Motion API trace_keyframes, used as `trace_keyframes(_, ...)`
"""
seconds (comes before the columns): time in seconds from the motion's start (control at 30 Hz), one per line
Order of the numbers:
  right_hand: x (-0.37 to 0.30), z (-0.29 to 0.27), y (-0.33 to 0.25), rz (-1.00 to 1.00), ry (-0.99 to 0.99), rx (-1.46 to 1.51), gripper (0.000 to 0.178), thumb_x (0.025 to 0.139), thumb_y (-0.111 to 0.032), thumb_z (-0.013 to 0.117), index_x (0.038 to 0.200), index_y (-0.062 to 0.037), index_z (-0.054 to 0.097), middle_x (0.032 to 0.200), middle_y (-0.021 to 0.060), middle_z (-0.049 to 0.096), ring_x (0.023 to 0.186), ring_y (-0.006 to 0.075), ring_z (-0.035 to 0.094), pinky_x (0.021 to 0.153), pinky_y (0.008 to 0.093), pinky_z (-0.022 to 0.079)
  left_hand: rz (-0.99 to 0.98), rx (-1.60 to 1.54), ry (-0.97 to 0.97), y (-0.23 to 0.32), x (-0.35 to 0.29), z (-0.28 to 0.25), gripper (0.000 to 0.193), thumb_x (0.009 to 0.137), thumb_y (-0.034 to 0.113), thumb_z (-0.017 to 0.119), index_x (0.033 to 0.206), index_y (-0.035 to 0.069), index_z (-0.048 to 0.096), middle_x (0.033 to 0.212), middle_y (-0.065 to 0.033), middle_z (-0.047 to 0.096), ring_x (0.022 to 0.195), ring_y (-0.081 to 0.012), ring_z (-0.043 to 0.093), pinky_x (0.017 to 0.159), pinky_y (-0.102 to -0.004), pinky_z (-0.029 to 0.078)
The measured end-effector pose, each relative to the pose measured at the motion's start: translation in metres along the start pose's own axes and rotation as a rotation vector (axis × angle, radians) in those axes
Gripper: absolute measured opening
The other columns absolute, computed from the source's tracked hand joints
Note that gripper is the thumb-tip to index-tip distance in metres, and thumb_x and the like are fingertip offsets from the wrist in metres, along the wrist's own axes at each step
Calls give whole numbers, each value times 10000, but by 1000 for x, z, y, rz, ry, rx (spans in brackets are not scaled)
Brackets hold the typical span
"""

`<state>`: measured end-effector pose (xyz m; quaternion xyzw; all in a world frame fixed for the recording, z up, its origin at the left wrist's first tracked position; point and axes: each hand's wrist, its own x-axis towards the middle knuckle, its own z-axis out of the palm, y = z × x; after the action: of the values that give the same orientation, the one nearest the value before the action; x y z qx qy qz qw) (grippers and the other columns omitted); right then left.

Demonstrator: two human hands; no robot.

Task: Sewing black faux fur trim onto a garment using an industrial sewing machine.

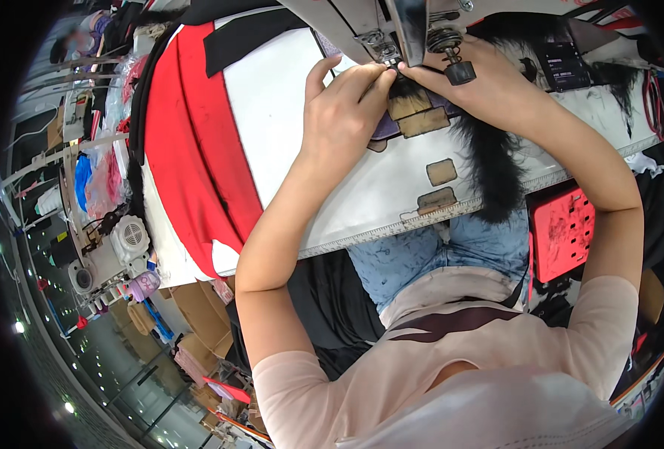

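At the top middle, a sewing machine (pixel 410 34) stands over the white table. My left hand (pixel 344 112) has its thumb and fingers pressed together just left of the presser foot (pixel 392 61); what they pinch is hidden. From the other side my right hand (pixel 489 84) reaches round a black knob (pixel 460 72), fingertips closed close to the foot. A long black fur strip (pixel 494 168) comes out from beneath the right hand and hangs toward the table's front edge. Dark fuzz shows between both sets of fingertips, above the tan block-patterned table surface (pixel 419 120).
Red cloth (pixel 197 150) with black cloth (pixel 246 41) lies on the left of the table. A ruler strip (pixel 392 232) runs along the front edge. A dark phone-like panel (pixel 564 66) and loose fur are at the right. A red plastic stool or basket (pixel 564 233) stands below the table.
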<state>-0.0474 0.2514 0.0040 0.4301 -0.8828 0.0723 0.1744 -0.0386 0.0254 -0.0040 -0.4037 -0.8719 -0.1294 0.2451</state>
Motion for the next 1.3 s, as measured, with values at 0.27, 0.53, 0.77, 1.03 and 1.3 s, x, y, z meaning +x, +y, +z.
trace_keyframes(0.27, 0, 10, -2, -12, 132, -9, 187, 820, -130, 575, 985, -61, 628, 931, 68, 618, 934, 230, 607, 835, 337, 510, 9, 14, 37, -3, -2, 7, 272, 743, 51, 672, 1014, 31, 679, 971, -29, 662, 886, -148, 650, 1024, -435, 361)
trace_keyframes(0.53, -1, 13, 8, 143, -31, 206, 323, 858, -148, 612, 1179, -104, 621, 1083, 128, 634, 1023, 339, 575, 892, 415, 459, -24, -23, 53, -8, -4, 3, 274, 716, 80, 718, 989, 104, 703, 945, 31, 657, 878, -115, 643, 1059, -441, 296)
trace_keyframes(0.77, 2, 24, 2, 181, 109, 120, 293, 810, -226, 656, 1087, -130, 650, 882, 122, 616, 895, 306, 588, 840, 411, 465, -17, -25, 90, -9, -5, 8, 262, 708, 80, 733, 966, 114, 705, 935, 36, 656, 869, -116, 644, 1060, -456, 304)
trace_keyframes(1.03, 6, 14, -4, 278, 10, 180, 287, 832, -229, 639, 1107, -145, 639, 848, 122, 596, 853, 322, 578, 817, 420, 452, -49, -98, 116, -12, -8, 12, 235, 740, 95, 739, 968, 93, 684, 921, 5, 665, 849, -146, 653, 1085, -489, 287)
trace_keyframes(1.3, 9, 21, 0, 185, 64, 70, 339, 877, -290, 632, 1106, -40, 637, 763, 180, 646, 751, 340, 643, 680, 425, 502, -146, -165, 91, -11, -6, 13, 207, 759, 115, 727, 955, 89, 668, 895, -12, 657, 866, -171, 645, 1082, -485, 264)
